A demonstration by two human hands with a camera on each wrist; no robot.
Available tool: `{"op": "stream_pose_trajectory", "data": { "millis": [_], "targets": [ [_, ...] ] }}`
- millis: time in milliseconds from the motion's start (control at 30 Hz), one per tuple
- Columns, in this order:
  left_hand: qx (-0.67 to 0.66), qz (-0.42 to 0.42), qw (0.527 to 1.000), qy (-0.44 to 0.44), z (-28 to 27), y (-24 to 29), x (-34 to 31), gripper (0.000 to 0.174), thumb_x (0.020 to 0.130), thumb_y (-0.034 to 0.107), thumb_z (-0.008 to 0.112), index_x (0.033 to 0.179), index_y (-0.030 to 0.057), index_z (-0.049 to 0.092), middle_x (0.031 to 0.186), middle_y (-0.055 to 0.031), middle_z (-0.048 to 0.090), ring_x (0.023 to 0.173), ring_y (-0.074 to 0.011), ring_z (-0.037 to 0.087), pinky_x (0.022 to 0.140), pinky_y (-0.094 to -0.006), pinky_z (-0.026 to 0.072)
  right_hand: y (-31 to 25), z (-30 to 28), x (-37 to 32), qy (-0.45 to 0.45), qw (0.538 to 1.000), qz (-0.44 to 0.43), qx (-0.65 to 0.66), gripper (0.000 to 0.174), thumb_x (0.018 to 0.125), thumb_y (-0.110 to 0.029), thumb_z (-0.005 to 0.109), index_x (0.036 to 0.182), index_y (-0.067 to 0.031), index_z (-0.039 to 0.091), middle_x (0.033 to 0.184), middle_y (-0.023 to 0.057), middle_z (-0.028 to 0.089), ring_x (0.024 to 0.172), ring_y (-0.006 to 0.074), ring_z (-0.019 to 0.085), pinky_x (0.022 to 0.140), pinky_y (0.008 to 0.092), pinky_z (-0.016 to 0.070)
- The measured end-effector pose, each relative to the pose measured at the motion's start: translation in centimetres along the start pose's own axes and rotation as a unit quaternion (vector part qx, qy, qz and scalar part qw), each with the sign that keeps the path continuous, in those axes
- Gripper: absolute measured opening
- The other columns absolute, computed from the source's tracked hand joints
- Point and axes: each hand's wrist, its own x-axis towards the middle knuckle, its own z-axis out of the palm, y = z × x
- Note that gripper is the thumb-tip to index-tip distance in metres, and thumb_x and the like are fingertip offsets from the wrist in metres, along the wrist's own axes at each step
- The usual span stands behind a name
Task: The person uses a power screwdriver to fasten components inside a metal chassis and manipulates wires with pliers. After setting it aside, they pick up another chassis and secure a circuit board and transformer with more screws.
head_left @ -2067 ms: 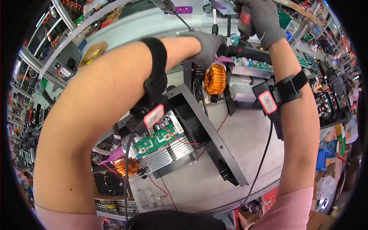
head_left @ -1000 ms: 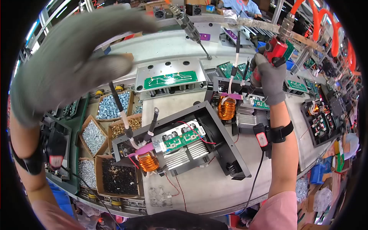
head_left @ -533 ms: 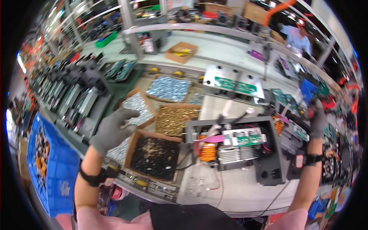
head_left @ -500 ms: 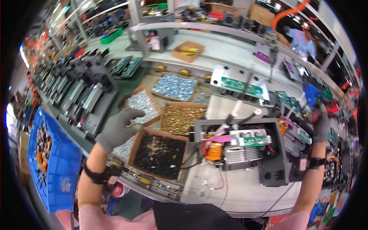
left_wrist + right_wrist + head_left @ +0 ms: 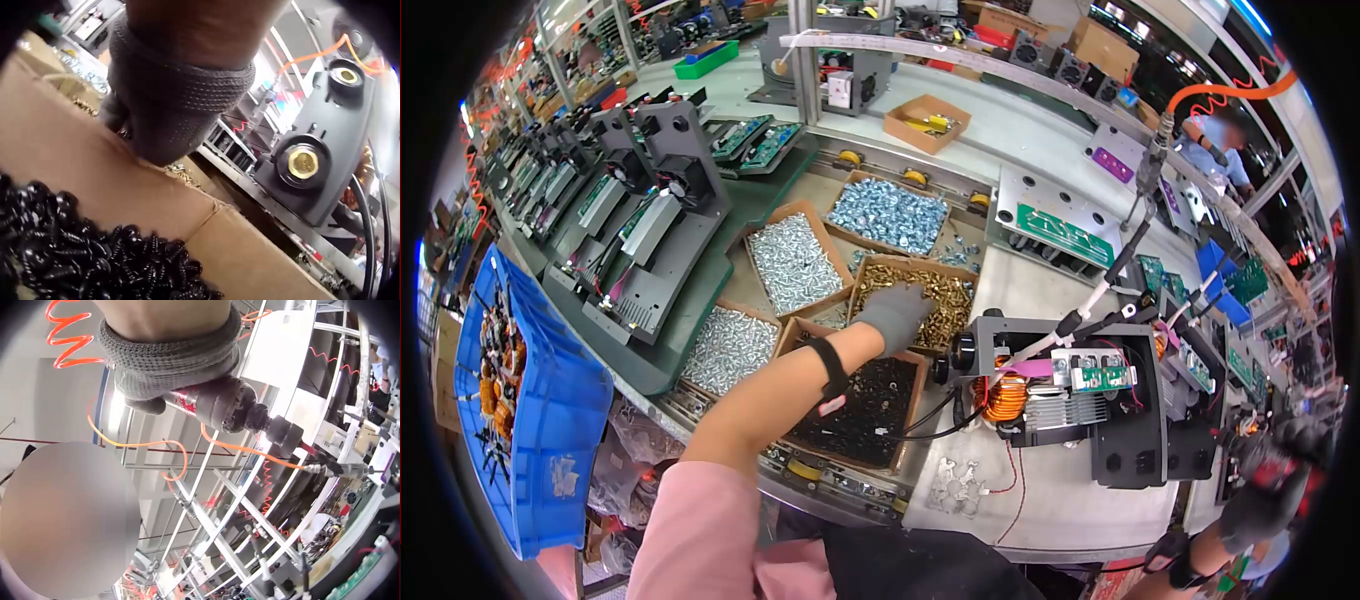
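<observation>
My gloved left hand [image 5: 895,318] reaches into the cardboard box of brass-coloured screws [image 5: 945,300], its fingertips hidden among them. I cannot tell whether it pinches any. In the left wrist view the glove [image 5: 181,112] is beyond the wall of a box of black screws [image 5: 112,262]. Down at the right edge, my gloved right hand [image 5: 1260,512] grips a red air screwdriver [image 5: 212,409], whose bit points away from the glove. Between the hands lies a dark metal housing [image 5: 1135,440] holding a copper coil [image 5: 1005,398], a finned heatsink [image 5: 1065,412] and a green circuit board [image 5: 1100,378].
Boxes of silver screws [image 5: 795,262] and bluish fasteners [image 5: 890,215] stand behind the left hand. A blue bin [image 5: 550,440] is at far left, beside housings on a green tray [image 5: 700,300]. A second screwdriver [image 5: 1150,170] hangs over a plate with a board [image 5: 1065,232].
My left hand has swung from the housings over to the brass screws. My right hand has lowered the air screwdriver from above the rear housing to the right edge. The view has turned left.
</observation>
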Motion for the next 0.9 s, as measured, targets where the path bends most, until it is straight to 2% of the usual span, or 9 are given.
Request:
{"op": "stream_pose_trajectory", "data": {
  "millis": [233,300,333,367,433,467,633,833,900],
  "targets": [
    [-0.167,-0.109,0.979,0.041,-1.2,-2.2,2.1,0.020,0.087,0.011,0.054,0.102,0.0067,0.066,0.103,-0.0138,0.066,0.085,-0.0307,0.066,0.073,-0.0366,0.0549,-4.3,4.7,-2.9,-0.107,0.984,-0.074,0.123,0.050,0.084,-0.029,0.061,0.119,-0.0047,0.035,0.098,0.0154,0.048,0.080,0.0272,0.053,0.071,0.0440,0.0489],
    [-0.672,-0.192,0.707,0.108,-3.5,-1.6,-0.6,0.020,0.089,0.012,0.054,0.104,0.0025,0.063,0.096,-0.0121,0.064,0.080,-0.0225,0.065,0.064,-0.0295,0.0543,-3.5,6.0,-3.4,-0.115,0.963,-0.130,0.208,0.056,0.084,-0.024,0.063,0.127,-0.0055,0.033,0.106,0.0221,0.055,0.076,0.0325,0.064,0.070,0.0470,0.0567],
    [-0.808,-0.127,0.566,0.102,-2.6,-2.8,-1.4,0.027,0.091,0.013,0.053,0.115,0.0014,0.055,0.095,-0.0086,0.061,0.081,-0.0163,0.060,0.061,-0.0233,0.0506,-2.4,3.6,-5.6,-0.056,0.982,-0.074,0.164,0.092,0.082,-0.038,0.069,0.150,-0.0240,0.008,0.152,0.0151,0.019,0.131,0.0418,0.036,0.072,0.0487,0.0575],
    [-0.805,-0.131,0.569,0.105,-2.7,-2.8,-2.3,0.027,0.091,0.013,0.053,0.115,0.0014,0.055,0.095,-0.0086,0.061,0.081,-0.0163,0.060,0.061,-0.0233,0.0506,-2.6,6.3,-5.9,-0.054,0.982,-0.072,0.169,0.092,0.082,-0.038,0.069,0.150,-0.0240,0.008,0.152,0.0151,0.019,0.131,0.0418,0.036,0.072,0.0487,0.0575],
    [-0.910,-0.153,0.381,0.053,-3.7,-2.2,-4.7,0.025,0.090,0.012,0.053,0.114,0.0044,0.051,0.094,-0.0072,0.059,0.082,-0.0150,0.059,0.057,-0.0228,0.0495,-3.5,12.2,-6.6,0.145,0.985,0.022,0.095,0.041,0.077,-0.036,0.064,0.090,-0.0090,0.035,0.083,0.0092,0.036,0.069,0.0187,0.039,0.066,0.0258,0.0391],
    [-0.909,-0.157,0.383,0.054,-4.4,-1.6,-6.0,0.025,0.090,0.012,0.053,0.114,0.0044,0.051,0.094,-0.0072,0.059,0.082,-0.0150,0.059,0.057,-0.0228,0.0495,-3.4,11.4,-5.2,-0.159,0.958,0.054,0.232,0.043,0.076,-0.033,0.065,0.094,-0.0072,0.036,0.082,0.0084,0.034,0.071,0.0179,0.038,0.071,0.0268,0.0383],
    [-0.877,-0.105,0.470,0.010,-10.4,5.5,-11.2,0.024,0.090,0.013,0.053,0.111,0.0007,0.052,0.087,-0.0087,0.059,0.072,-0.0136,0.057,0.056,-0.0220,0.0482,-2.6,17.3,-7.0,-0.100,0.923,0.071,0.364,0.041,0.081,-0.028,0.066,0.098,-0.0062,0.036,0.081,0.0030,0.034,0.072,0.0125,0.037,0.046,0.0308,0.0493],
    [-0.900,0.020,0.423,-0.107,-9.3,8.4,-10.8,0.028,0.093,0.024,0.057,0.107,0.0002,0.054,0.080,-0.0054,0.060,0.061,-0.0085,0.057,0.047,-0.0191,0.0452,-2.4,19.5,-7.0,-0.086,0.925,-0.021,0.370,0.038,0.083,-0.025,0.066,0.108,-0.0061,0.045,0.082,0.0054,0.041,0.070,0.0149,0.043,0.053,0.0286,0.0473],
    [-0.866,-0.010,0.487,-0.108,-11.0,9.7,-11.0,0.030,0.092,0.028,0.059,0.104,0.0005,0.056,0.077,-0.0049,0.060,0.059,-0.0082,0.057,0.045,-0.0189,0.0448,-2.2,18.6,-7.2,-0.092,0.927,-0.068,0.358,0.041,0.083,-0.024,0.067,0.112,-0.0054,0.046,0.082,0.0050,0.041,0.070,0.0149,0.044,0.055,0.0278,0.0444]
  ]
}}
